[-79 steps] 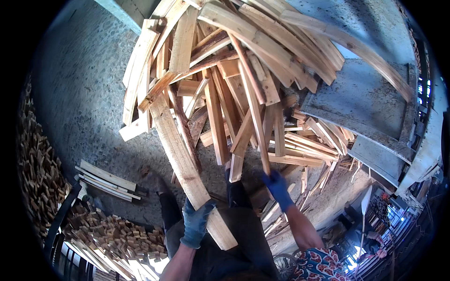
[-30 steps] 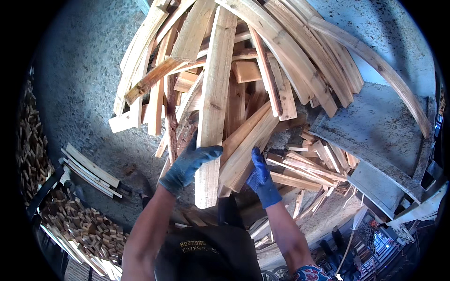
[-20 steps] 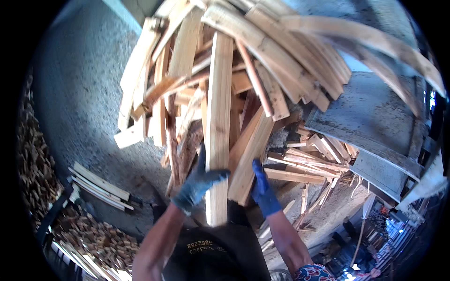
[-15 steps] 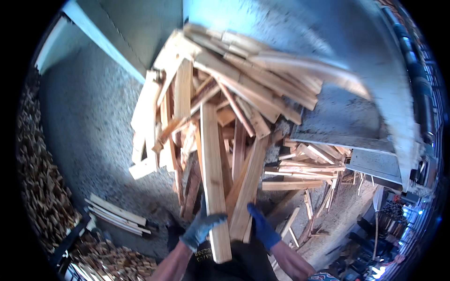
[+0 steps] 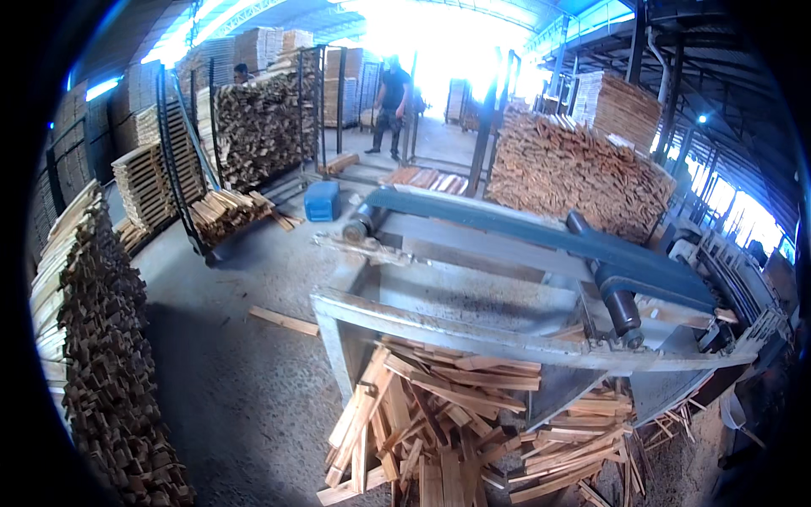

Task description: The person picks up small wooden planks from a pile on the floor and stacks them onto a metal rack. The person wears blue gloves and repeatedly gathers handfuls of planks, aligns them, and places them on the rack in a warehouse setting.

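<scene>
Neither of my hands shows in the head view; they lie somewhere beyond its lower edge. At the bottom middle, the upper ends of a few upright wooden boards (image 5: 442, 483) come into view, and what holds them is hidden. Just past them, a loose heap of sawn wooden slats (image 5: 397, 414) lies on the concrete floor under a metal machine frame (image 5: 473, 325). A second pile of slats (image 5: 574, 444) sits to the right of that heap, partly under the frame.
A green-blue conveyor belt (image 5: 507, 221) runs across the machine top. Tall slat stacks stand left (image 5: 114, 363), far left (image 5: 262, 127) and right (image 5: 574, 173). A blue box (image 5: 322, 201) and a single slat (image 5: 283, 320) are on the floor. A person (image 5: 392, 106) stands far back.
The view has swung up from the slat heap to the wide hall. My gloved hands, earlier at two long boards in front of me, have dropped out of the picture.
</scene>
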Action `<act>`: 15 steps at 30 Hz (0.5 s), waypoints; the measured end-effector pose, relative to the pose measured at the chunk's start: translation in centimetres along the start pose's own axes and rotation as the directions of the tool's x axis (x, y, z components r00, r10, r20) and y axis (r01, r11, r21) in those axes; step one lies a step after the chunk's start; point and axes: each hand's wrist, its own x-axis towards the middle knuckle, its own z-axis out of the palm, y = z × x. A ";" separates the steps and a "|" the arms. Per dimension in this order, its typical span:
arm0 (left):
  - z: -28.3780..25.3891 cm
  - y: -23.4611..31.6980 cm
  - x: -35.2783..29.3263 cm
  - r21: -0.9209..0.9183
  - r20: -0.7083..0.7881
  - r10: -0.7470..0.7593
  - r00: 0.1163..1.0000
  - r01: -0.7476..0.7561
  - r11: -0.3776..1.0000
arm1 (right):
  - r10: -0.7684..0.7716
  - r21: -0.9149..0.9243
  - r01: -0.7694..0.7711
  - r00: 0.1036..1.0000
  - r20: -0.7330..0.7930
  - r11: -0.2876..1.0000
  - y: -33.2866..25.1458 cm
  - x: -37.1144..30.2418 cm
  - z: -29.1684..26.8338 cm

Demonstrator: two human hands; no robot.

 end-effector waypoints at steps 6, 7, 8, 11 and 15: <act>4.4 1.3 -9.2 -0.245 -0.007 0.078 0.997 -0.077 0.966 | 0.021 -0.104 -0.011 0.995 0.100 0.995 2.6 -3.1 1.6; 5.0 1.2 -9.9 -0.303 -0.024 0.087 0.996 -0.090 0.949 | 0.007 -0.129 0.009 0.992 0.125 0.992 3.7 -3.3 1.4; 5.7 1.1 -10.4 -0.349 -0.047 0.095 0.994 -0.105 0.931 | -0.021 -0.167 0.046 0.989 0.148 0.985 4.8 -3.2 1.0; 6.9 0.4 -10.0 -0.463 -0.058 0.104 0.993 -0.119 0.879 | -0.265 -0.373 0.345 0.931 0.249 0.861 7.3 -0.7 -0.9; 5.5 -1.7 -6.4 -0.598 0.029 0.105 0.994 -0.067 0.799 | 0.198 -0.166 -0.156 0.940 0.278 0.974 4.0 0.7 -2.1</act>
